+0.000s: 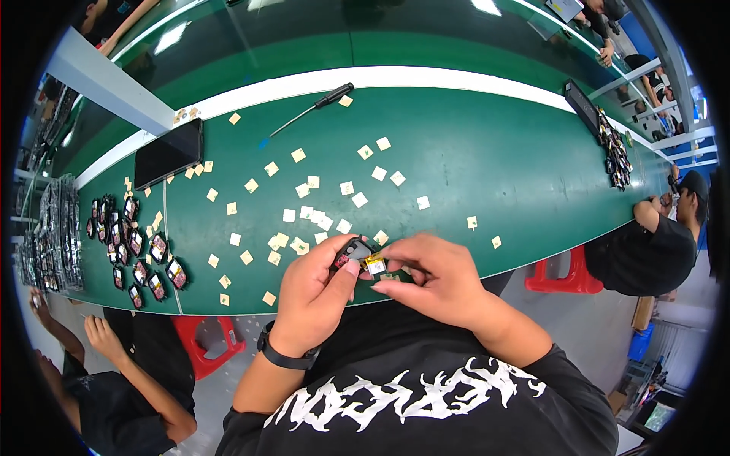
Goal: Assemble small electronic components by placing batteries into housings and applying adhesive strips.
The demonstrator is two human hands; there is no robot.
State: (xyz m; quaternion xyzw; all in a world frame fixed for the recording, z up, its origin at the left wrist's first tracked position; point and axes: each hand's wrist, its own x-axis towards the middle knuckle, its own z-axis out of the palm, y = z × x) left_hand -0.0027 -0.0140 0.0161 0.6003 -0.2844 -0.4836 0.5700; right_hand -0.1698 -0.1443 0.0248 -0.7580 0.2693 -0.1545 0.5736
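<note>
Near the table's front edge my left hand is closed around a small black plastic device housing, with a pinkish-red part showing by the thumb. A small silver battery with yellow tape sticks out at the housing's right side. My right hand has its index finger and thumb curled about this battery. The finger contact is partly hidden. Many small cream-coloured square stickers lie scattered on the green table in front of my hands.
A black-handled screwdriver lies at the back. At the left are a dark phone-like slab, several black device units and stacked plastic trays. More units lie far right. Co-workers sit left and right, beside red stools.
</note>
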